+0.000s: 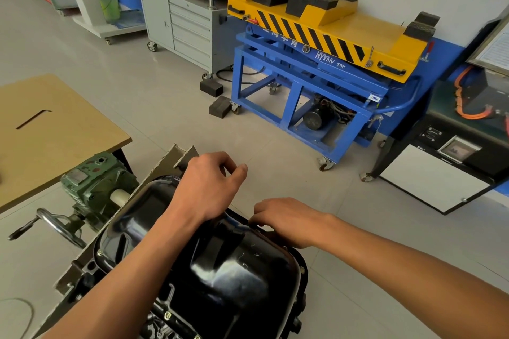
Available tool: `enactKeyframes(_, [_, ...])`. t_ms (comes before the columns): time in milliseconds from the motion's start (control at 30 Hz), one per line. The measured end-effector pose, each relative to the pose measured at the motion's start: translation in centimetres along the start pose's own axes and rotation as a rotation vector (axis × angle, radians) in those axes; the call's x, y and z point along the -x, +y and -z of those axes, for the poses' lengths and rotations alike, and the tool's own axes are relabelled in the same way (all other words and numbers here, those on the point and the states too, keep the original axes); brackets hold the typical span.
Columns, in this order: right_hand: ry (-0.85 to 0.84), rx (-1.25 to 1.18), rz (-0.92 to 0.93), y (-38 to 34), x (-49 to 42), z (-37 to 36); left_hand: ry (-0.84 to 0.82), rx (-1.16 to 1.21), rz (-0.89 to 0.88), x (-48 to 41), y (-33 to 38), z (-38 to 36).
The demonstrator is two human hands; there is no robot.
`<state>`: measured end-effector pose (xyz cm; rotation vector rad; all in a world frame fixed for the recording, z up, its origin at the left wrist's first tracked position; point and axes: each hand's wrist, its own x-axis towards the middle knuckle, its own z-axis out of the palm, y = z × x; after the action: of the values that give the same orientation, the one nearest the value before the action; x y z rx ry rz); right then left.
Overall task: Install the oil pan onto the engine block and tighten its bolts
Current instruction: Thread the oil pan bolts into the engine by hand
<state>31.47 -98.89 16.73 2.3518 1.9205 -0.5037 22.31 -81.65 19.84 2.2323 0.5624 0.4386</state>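
Note:
The glossy black oil pan [228, 272] lies dome-up on the engine block [82, 264], which is clamped in a stand. Small bolts [167, 315] show along the pan's near flange. My left hand [209, 187] rests on the far end of the pan, its fingers loosely curled with nothing visible in them. My right hand [286, 220] sits at the pan's right rim, fingertips pinched down at the flange; what they pinch is hidden beneath them.
An Allen key [33, 119] lies on the brown table [55, 151] at left. The stand's green gearbox [96, 181] and crank handle [49, 224] sit beside the block. A blue-and-yellow lift cart [316, 63], a grey tool cabinet [181, 25] and black blocks [220, 107] stand farther off.

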Motion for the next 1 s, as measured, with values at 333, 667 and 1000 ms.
enactKeyframes(333, [0.02,0.062,0.014,-0.1,-0.5,-0.1,-0.005,-0.001,0.004,0.0,0.1,0.2])
enactKeyframes(667, [0.004,-0.054,-0.127,0.4,-1.0,0.1,-0.018,0.064,0.005,-0.1,0.3,0.4])
enactKeyframes(1000, [0.468,-0.839,-0.056,-5.4,-4.7,6.9,-0.05,0.77,0.38,-0.9,-0.8,1.5])
